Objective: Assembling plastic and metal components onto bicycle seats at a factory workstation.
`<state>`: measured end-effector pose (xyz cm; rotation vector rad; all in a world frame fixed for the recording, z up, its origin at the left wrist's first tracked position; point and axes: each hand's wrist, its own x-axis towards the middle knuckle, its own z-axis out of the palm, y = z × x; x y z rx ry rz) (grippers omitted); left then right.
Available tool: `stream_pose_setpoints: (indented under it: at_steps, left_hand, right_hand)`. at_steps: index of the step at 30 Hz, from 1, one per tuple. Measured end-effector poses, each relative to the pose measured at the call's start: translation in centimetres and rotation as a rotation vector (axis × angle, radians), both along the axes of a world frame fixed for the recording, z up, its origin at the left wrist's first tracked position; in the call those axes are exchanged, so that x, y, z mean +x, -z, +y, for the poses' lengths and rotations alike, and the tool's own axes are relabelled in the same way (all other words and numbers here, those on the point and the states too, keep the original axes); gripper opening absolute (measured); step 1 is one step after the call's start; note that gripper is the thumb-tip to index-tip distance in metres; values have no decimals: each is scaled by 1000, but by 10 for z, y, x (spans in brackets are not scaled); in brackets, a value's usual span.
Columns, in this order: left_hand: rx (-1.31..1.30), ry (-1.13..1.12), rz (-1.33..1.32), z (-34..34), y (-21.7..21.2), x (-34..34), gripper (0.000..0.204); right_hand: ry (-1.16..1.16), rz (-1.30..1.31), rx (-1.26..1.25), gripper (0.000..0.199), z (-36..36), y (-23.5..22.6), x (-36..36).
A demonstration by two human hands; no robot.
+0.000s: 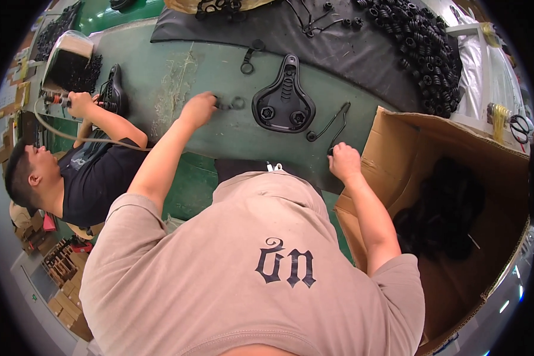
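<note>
Work position: green tabletop. One saddle lies underside up at the centre, between the two hands and slightly beyond them.

Left hand: extended to the tabletop, fingers closed on a small black clamp part with a ring end. The part lies just left of the saddle and does not touch it.

Right hand: at the near tabletop edge, fingers curled narrow around the near end of a bent wire rail. The rail runs from the hand toward the saddle's right side; whether it touches the saddle cannot be told.

Status, as judged from the layout:
- Done: saddle placed upside down; two dark fittings appear seated at its wide rear end.
- In hand: rail and clamp part are both gripped but apart from the saddle, so neither appears fitted yet.
- Left: a second clamp and further rails lie on the dark mat beyond, beside a large heap of black springs. An open carton at the right holds dark items, not identifiable.

A co-worker at the left works on another saddle.
</note>
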<state>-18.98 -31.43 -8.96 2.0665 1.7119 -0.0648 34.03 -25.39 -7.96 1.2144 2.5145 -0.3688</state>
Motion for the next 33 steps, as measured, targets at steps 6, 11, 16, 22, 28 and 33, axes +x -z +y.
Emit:
stream_pose_setpoints:
  at_steps: [6, 11, 16, 22, 28, 33]
  left_hand:
    - [290, -397, -433, 25, -55, 87, 31]
    - [342, -152, -412, 42, -39, 146, 49]
    - [280, -153, -397, 42, -43, 132, 50]
    - [106, -198, -477, 33, -47, 130, 46]
    - [133, -251, -580, 36, -45, 130, 49]
    - [241, -190, -583, 47, -39, 131, 50]
  right_hand:
    - [681, 15, -59, 107, 61, -25, -52]
    - [653, -14, -88, 97, 78, -3, -97]
    - [790, 644, -435, 59, 121, -61, -122]
    - [1256, 902, -1130, 49, 182, -61, -164]
    - [319, 314, -241, 41, 163, -111, -226]
    - [462, 432, 150, 51, 89, -38, -240]
